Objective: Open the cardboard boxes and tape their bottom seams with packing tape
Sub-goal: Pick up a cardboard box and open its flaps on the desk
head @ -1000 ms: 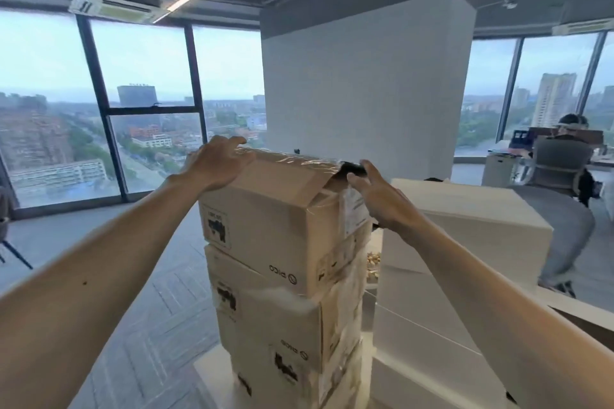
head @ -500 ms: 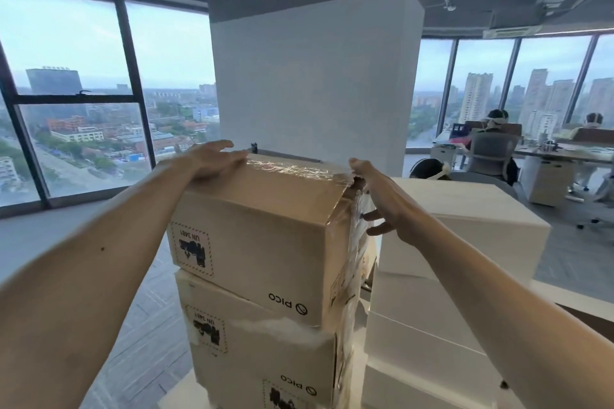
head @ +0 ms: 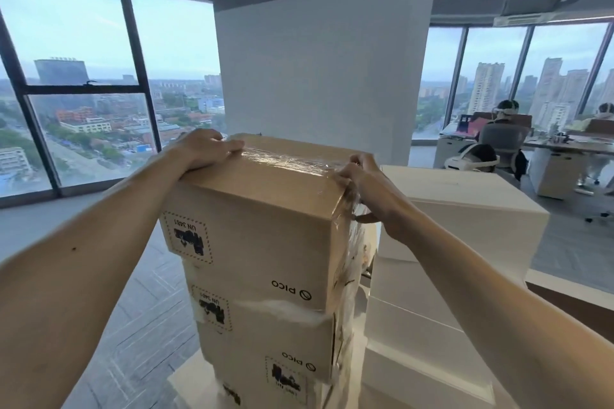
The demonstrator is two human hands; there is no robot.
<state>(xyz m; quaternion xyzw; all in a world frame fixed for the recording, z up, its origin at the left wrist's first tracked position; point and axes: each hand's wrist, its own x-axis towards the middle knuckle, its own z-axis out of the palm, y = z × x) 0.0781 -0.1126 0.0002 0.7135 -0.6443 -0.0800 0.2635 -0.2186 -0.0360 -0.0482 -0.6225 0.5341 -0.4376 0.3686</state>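
Observation:
A brown cardboard box [head: 265,226] marked PICO tops a stack of similar boxes [head: 272,339], printing upside down. Clear packing tape [head: 289,159] runs along its upper seam and down the right end. My left hand [head: 202,151] rests on the box's top left end, fingers flat on the tape. My right hand [head: 368,189] clasps the top right edge, with curled fingers on the taped top and the thumb on the side face. No tape roll is visible.
A stack of white boxes [head: 458,219] stands close on the right. A wide white pillar [head: 319,70] rises behind the boxes. People sit at desks [head: 501,133] at the far right. Floor-to-ceiling windows [head: 86,109] line the left.
The view has come closer to the stack. My left hand has slid onto the taped top. My right hand has closed over the right top edge.

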